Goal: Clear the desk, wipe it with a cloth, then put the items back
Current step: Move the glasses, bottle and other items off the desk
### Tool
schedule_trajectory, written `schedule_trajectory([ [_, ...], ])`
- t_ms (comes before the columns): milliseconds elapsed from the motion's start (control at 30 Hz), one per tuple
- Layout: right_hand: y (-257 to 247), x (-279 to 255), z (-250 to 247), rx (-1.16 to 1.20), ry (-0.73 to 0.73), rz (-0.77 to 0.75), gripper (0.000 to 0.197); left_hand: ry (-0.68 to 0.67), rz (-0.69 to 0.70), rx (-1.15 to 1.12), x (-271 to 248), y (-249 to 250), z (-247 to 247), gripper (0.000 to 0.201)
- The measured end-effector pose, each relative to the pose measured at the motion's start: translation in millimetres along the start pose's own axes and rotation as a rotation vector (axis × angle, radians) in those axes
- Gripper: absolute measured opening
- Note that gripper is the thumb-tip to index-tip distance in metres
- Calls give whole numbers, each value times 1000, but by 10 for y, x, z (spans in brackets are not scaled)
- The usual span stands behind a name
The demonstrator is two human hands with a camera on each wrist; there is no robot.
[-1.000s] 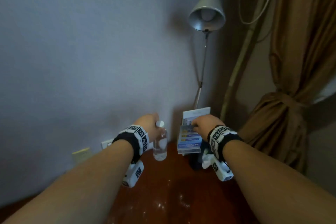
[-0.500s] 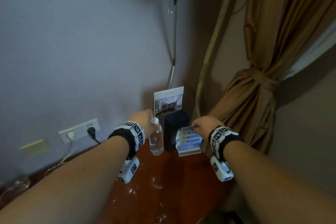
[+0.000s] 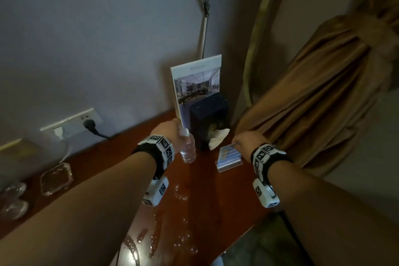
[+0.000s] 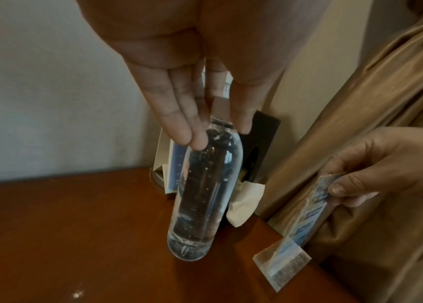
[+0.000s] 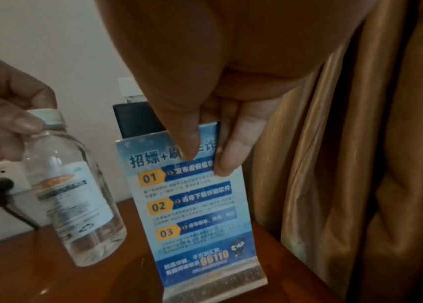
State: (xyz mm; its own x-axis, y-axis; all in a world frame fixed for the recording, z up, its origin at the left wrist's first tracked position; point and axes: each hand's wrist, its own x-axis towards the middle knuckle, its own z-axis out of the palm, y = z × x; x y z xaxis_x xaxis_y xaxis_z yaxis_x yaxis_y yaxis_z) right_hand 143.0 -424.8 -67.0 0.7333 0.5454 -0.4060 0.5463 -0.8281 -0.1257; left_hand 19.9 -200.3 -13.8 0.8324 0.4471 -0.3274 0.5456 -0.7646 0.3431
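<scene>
My left hand pinches the capped neck of a clear water bottle, which stays upright with its base at the reddish wooden desk. In the head view the left hand and bottle sit just left of a dark tissue box. My right hand pinches the top edge of a blue acrylic sign. The sign is upright near the desk's right edge, with its clear foot at the surface. I cannot tell whether either item's weight is on the desk.
A tall photo card stands behind the tissue box, by a lamp pole. A brown curtain hangs close on the right. A wall socket with a plug and a glass ashtray are to the left. Water streaks lie on the desk.
Both hands have come down toward the desk with the bottle and the sign. The sign has shifted right, uncovering the tissue box, and the head view has tilted downward.
</scene>
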Motion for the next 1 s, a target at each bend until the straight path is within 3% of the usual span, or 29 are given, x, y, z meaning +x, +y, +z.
schedule_trajectory([
  [133,28,213,35,-12,-43,-16,29,-3,-17,-28,199,-29,132,23],
  [533,14,652,204,-81,-71,-52,26,-53,-80,-74,485,-13,252,38],
  [1000,71,719,172,24,-30,-72,30,-102,-112,-67,510,24,357,34],
])
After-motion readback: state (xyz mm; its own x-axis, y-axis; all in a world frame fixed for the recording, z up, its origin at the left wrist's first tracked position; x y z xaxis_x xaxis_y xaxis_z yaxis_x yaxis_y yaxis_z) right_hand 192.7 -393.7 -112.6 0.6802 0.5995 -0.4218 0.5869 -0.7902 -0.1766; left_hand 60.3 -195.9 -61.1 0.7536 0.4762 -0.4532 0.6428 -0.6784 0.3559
